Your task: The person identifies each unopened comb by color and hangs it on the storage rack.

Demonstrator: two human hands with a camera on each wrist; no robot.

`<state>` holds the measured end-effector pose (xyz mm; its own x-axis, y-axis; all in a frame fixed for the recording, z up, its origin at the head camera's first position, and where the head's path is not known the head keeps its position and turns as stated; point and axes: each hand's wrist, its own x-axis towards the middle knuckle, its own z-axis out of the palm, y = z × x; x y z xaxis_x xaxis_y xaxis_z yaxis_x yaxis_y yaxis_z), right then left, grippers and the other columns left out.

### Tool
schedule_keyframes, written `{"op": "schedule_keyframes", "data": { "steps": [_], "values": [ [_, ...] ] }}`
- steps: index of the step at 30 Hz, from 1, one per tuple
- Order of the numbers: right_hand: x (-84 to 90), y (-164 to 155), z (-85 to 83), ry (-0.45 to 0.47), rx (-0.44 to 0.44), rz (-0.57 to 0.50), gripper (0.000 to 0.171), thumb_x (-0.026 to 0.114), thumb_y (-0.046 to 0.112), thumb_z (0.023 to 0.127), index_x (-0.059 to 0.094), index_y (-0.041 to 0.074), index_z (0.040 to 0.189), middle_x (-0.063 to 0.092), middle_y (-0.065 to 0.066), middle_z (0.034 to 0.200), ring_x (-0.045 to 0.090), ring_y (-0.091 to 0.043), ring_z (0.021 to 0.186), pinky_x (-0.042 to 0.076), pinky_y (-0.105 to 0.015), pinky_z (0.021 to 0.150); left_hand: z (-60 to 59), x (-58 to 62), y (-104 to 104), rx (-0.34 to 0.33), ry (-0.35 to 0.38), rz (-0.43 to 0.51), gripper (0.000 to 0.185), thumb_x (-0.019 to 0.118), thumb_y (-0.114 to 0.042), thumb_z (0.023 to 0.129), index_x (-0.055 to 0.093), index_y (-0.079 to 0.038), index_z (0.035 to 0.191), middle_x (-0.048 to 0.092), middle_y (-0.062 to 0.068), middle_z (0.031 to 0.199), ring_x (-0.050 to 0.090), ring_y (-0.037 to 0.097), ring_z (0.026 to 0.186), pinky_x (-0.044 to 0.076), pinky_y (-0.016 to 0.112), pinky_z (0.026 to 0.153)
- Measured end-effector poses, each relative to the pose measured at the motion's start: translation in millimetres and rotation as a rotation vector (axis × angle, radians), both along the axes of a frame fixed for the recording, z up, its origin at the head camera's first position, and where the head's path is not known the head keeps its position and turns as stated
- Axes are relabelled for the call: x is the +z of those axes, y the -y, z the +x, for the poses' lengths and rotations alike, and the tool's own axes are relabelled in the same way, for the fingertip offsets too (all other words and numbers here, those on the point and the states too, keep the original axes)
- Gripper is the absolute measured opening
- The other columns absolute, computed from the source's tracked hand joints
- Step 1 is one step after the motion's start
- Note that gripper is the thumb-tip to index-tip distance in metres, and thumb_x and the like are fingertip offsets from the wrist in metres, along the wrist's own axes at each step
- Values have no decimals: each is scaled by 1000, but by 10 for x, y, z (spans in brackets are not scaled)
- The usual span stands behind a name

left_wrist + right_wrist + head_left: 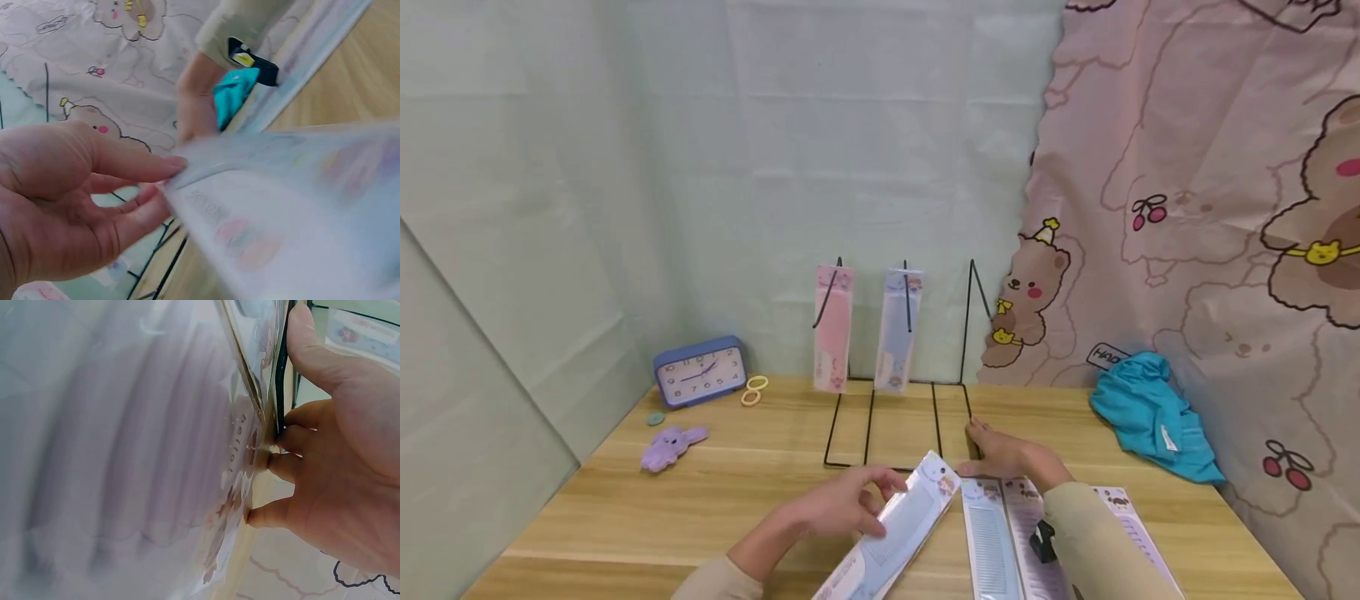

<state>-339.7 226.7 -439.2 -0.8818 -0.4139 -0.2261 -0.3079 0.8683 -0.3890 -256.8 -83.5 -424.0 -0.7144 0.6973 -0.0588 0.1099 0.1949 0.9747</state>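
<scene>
My left hand (850, 504) pinches the edge of a clear-fronted blue comb package (898, 533), tilted over the table's front. In the left wrist view, thumb and fingers meet at a corner of this package (262, 219), which is blurred. My right hand (1011, 454) rests at the right side of a black wire display rack (936, 425), fingers spread and touching its base bar (282, 375). On the rack's hooks hang a pink package (832, 333) and a blue package (895, 333); the right hook (977, 287) is bare.
Beneath my right forearm lie a blue comb package (988, 542), a purple one (1026, 521) and another purple one (1138, 533). A blue clock (702, 372), yellow rings (755, 390) and a purple plush (670, 447) stand left. Teal cloth (1150, 412) lies right.
</scene>
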Motion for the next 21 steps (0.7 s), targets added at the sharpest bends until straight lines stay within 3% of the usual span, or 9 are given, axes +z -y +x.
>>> {"op": "schedule_keyframes", "data": {
  "steps": [6, 13, 21],
  "values": [
    [1, -6, -16, 9, 13, 12, 94, 64, 49, 94, 21, -9, 154, 10, -29, 162, 13, -42, 149, 18, -52, 118, -96, 123, 64, 94, -145, 165, 52, 69, 10, 85, 56, -1, 135, 66, 15, 108, 66, 21, 96, 55, 29, 81],
    [24, 36, -7, 0, 14, 51, 91, 62, 49, 95, 26, -10, 153, 10, -29, 162, 13, -43, 149, 17, -53, 118, -104, 317, 87, 210, -241, 382, 55, 70, 5, 89, 50, 1, 140, 64, 26, 122, 67, 22, 102, 58, 36, 82],
    [56, 58, -9, 18, 10, 82, 90, 60, 50, 96, 25, -11, 153, 9, -28, 162, 13, -42, 149, 17, -53, 119, -85, 372, 48, 351, -299, 436, 52, 70, 6, 88, 53, -2, 137, 65, 24, 124, 67, 22, 103, 58, 40, 82]
  ]
}}
